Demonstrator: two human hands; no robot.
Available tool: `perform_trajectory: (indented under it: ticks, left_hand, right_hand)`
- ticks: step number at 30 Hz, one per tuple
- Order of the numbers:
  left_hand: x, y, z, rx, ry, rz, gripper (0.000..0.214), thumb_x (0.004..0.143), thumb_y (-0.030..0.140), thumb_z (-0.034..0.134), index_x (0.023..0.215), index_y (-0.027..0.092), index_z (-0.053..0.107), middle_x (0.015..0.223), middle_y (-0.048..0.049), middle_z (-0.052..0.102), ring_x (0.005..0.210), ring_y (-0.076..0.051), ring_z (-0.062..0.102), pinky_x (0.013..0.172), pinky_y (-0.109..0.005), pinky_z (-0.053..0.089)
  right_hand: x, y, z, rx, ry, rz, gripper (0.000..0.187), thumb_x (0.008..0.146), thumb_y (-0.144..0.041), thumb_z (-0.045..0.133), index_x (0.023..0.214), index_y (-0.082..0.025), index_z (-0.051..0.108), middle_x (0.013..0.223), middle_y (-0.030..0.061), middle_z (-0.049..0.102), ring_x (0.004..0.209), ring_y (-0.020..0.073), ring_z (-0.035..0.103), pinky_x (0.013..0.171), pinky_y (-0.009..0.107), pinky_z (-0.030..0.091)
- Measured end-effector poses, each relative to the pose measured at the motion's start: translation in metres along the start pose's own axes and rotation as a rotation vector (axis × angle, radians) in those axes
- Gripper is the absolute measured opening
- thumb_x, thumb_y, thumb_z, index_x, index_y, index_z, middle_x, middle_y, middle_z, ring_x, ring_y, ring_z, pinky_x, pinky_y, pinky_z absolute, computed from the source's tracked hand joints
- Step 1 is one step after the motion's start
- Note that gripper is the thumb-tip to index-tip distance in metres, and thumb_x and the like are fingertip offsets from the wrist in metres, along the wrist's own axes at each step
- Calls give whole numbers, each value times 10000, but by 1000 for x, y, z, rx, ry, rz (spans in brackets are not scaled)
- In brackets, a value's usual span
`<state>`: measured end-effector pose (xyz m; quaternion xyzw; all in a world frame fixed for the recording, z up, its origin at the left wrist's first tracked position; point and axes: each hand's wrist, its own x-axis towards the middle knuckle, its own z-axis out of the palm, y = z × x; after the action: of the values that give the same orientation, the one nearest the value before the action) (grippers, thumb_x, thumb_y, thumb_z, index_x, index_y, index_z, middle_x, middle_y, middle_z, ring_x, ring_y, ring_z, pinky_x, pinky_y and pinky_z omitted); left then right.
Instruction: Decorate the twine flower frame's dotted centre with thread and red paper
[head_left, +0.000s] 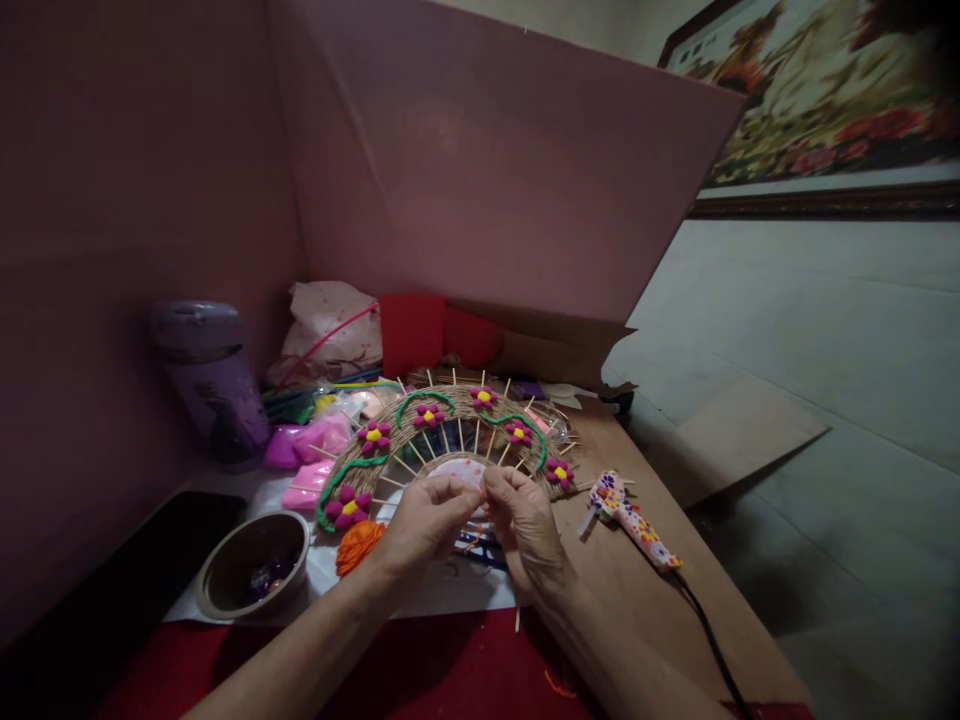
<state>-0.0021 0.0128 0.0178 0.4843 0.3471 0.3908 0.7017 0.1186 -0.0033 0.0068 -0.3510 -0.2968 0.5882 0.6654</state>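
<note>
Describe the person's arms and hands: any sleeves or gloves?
The left hand and right hand are bare, without gloves. The left forearm and right forearm are uncovered, no sleeve in view. No ring, watch or bracelet shows in the dim light.

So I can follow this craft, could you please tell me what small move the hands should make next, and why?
Probably finish working the small bit pinched between the left hand and right hand, keeping it at the base of the woven fan. Both hands' fingertips meet there; what they pinch is too small to tell, and the glue gun lies untouched beside them.
</note>
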Motion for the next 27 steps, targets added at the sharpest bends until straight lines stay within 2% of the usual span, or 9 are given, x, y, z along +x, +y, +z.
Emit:
perform_trajectory:
  ticks: [3, 5, 8, 10, 13, 17, 21, 27]
  left_hand:
    - [0, 0, -1, 1, 11, 6, 313, 699, 394, 670, 585, 176, 476, 379, 97, 328, 319, -32, 212, 344, -192, 115]
    - [0, 1, -1, -5, 25, 6, 313, 701, 383, 668, 580, 177, 465, 378, 99, 325, 315, -29, 205, 341, -189, 114]
    - [0, 4, -1, -22, 64, 15, 297, 690, 368, 678, 593, 169, 481, 384, 102, 328, 318, -24, 208, 340, -179, 125]
    - [0, 6, -1, -43, 109, 45, 278, 677, 360, 689, 613, 160, 506, 389, 104, 330, 324, -21, 210, 341, -172, 134]
    - [1, 9, -2, -79, 175, 117, 270, 661, 355, 703, 635, 149, 531, 396, 107, 327, 333, -17, 199, 342, -164, 132]
    - [0, 15, -5, -118, 208, 172, 264, 660, 357, 708, 682, 137, 564, 423, 105, 320, 355, -18, 204, 354, -160, 127]
    - [-1, 19, -8, -138, 229, 222, 253, 655, 342, 715, 707, 132, 582, 439, 103, 325, 360, -13, 205, 357, -157, 115]
    - [-1, 21, -10, -135, 249, 249, 254, 655, 341, 713, 696, 132, 575, 434, 103, 331, 353, -12, 211, 351, -151, 120]
  right_hand:
    - [4, -1, -2, -40, 50, -42, 271, 634, -335, 763, 643, -149, 567, 573, -45, 528, 501, 72, 428, 501, 198, 349]
    - [9, -7, -6, -126, 117, -135, 274, 658, -356, 736, 633, -156, 551, 553, -57, 492, 491, 70, 396, 485, 196, 319]
    - [11, -24, -13, -421, 176, -306, 247, 714, -373, 673, 652, -160, 565, 549, -53, 480, 500, 83, 396, 483, 209, 307]
    - [4, -37, -17, -731, 108, -357, 186, 762, -329, 617, 682, -163, 594, 609, -19, 543, 562, 113, 466, 532, 233, 350]
    - [-17, -47, -21, -1273, -105, -406, 96, 782, -181, 542, 737, -175, 627, 742, 26, 614, 706, 163, 541, 649, 278, 393]
    - [-44, -37, -22, -1829, -366, -417, 172, 743, -78, 494, 839, -167, 604, 909, 70, 610, 858, 203, 528, 754, 314, 402]
    - [-46, -22, -20, -2109, -442, -393, 201, 779, -46, 428, 858, -160, 575, 914, 94, 599, 802, 209, 523, 683, 314, 410]
    - [-47, -24, -15, -2181, -598, -402, 296, 818, -28, 382, 1028, -157, 546, 1008, 115, 579, 840, 210, 542, 736, 327, 428]
